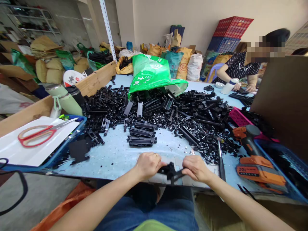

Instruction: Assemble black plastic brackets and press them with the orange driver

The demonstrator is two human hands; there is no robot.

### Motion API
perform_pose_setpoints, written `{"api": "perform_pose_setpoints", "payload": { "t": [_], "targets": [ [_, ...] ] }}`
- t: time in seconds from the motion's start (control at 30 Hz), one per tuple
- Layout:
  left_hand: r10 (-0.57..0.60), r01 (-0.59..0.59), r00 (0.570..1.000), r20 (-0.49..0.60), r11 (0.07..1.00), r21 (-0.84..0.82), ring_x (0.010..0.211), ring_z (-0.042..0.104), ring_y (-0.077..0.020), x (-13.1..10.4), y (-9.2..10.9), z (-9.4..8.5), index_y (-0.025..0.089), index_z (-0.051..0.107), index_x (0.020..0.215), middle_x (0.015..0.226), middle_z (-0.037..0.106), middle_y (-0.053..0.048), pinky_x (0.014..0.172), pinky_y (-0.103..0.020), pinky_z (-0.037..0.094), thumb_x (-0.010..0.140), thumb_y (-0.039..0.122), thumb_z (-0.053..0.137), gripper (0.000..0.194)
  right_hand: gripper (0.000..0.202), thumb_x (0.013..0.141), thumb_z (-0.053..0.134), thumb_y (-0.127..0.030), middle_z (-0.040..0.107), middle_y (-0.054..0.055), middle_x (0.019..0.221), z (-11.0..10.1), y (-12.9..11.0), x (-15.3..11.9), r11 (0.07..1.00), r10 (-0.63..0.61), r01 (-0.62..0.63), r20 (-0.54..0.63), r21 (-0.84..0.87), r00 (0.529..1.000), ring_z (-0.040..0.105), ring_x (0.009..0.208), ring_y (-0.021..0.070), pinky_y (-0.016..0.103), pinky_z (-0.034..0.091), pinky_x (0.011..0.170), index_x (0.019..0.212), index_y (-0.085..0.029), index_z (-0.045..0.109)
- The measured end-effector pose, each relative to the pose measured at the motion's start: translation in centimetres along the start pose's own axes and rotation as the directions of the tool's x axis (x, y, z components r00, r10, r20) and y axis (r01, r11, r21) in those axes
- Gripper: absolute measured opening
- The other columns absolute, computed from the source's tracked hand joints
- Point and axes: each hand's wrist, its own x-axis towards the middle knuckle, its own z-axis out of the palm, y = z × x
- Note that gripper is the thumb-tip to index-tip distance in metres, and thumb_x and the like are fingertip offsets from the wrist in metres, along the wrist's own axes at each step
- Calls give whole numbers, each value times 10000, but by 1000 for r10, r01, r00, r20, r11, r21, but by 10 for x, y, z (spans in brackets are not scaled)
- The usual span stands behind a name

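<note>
My left hand and my right hand meet at the near edge of the light blue table. Both grip one small black plastic part between them, fingers curled around its ends. Just beyond my hands lies a short stack of assembled black pieces. Behind that spreads a large heap of loose black plastic parts, spilling from a green plastic bag.
An orange cordless drill lies at the right, a screwdriver beside it. A blue tray at the left holds white paper and red scissors. Bottles stand behind it. Another person works at the far right.
</note>
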Motion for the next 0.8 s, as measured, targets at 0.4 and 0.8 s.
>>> {"api": "perform_pose_setpoints", "payload": {
  "t": [0.4, 0.8],
  "targets": [
    [-125, -142, 822, -556, 900, -412, 817, 584, -203, -51, 60, -14, 159, 527, 1145, 891, 620, -118, 681, -321, 464, 911, 520, 129, 586, 383, 917, 160, -478, 469, 45, 1175, 108, -97, 93, 584, 493, 247, -580, 773, 648, 525, 995, 195, 389, 452, 811, 1111, -328, 454],
    [-163, 188, 982, -101, 915, 357, 1031, 485, -254, -30, -58, 18, 223, 555, 1161, 1088, 596, -103, 854, -414, 344, 811, 481, 533, 435, 410, 828, 511, -382, 574, 189, 994, 8, 110, 41, 761, 529, -638, -459, -117, 714, 468, 1028, 301, 465, 323, 853, 1145, -122, 507]
  ]
}}
